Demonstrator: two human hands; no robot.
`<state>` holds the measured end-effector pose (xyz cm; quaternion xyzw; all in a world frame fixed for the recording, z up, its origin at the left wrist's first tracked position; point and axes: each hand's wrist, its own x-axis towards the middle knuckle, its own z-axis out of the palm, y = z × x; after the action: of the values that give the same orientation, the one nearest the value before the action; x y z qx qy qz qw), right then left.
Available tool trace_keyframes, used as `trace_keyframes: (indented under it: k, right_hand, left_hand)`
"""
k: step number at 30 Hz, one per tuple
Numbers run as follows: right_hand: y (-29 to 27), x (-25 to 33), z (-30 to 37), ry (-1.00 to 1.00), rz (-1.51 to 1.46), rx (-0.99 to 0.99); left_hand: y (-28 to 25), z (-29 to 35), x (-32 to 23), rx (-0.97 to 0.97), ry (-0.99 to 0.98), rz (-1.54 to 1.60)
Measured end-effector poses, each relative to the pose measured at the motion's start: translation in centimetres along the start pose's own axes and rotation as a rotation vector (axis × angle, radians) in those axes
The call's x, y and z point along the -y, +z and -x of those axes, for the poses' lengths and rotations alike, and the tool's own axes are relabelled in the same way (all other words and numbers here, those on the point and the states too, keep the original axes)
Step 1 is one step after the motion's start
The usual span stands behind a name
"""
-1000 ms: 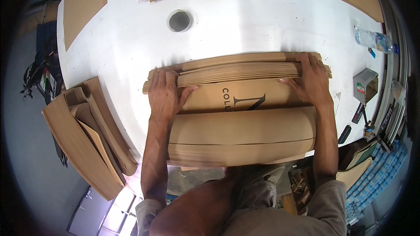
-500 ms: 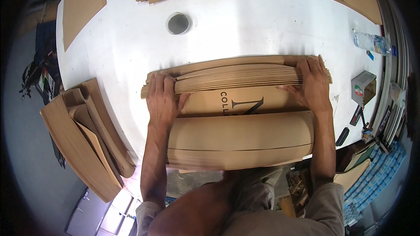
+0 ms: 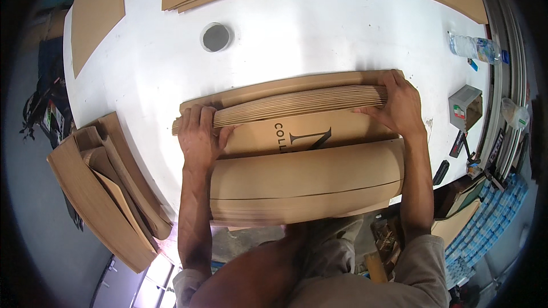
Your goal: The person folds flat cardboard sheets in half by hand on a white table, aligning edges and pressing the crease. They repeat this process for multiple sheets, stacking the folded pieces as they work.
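Head view: left hand (image 3: 198, 132) and right hand (image 3: 403, 105), gripping cardboard stack (image 3: 302, 99) at opposite ends; press evenly, edges flush.

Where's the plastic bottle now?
Head view: the bottle lies by the white table's right edge, farther out than the grey box and right of the right hand.

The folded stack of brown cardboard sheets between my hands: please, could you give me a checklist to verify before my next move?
1. Left hand on the left end of the folded stack of brown cardboard sheets: ok.
2. Right hand on its right end: ok.
3. Near fold fully supported by the white tabletop: cannot tell, edge hidden.
4. Clear plastic bottle with blue cap apart from the stack: ok.
5. Folded brown cardboard bundle at left apart from left hand: ok.
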<state>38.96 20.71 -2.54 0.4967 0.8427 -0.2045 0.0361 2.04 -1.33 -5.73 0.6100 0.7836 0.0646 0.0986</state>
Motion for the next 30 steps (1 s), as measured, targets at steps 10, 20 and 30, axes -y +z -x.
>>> trace_keyframes:
  k: [10, 20, 30]
  right_hand:
    - [0.1, -0.3, 0.1, -0.11, 0.001, -0.11]
    - [0.8, -0.7, -0.3, 0.017, 0.05, 0.06]
    - [0.8, -0.3, 0.2, -0.055, 0.178, 0.015]
  left_hand:
    - [-0.2, -1.3, 0.6, -0.099, 0.168, 0.056]
    - [-0.2, -0.6, -0.3, -0.048, 0.047, -0.003]
    - [-0.3, -0.8, 0.0, 0.061, 0.049, 0.002]
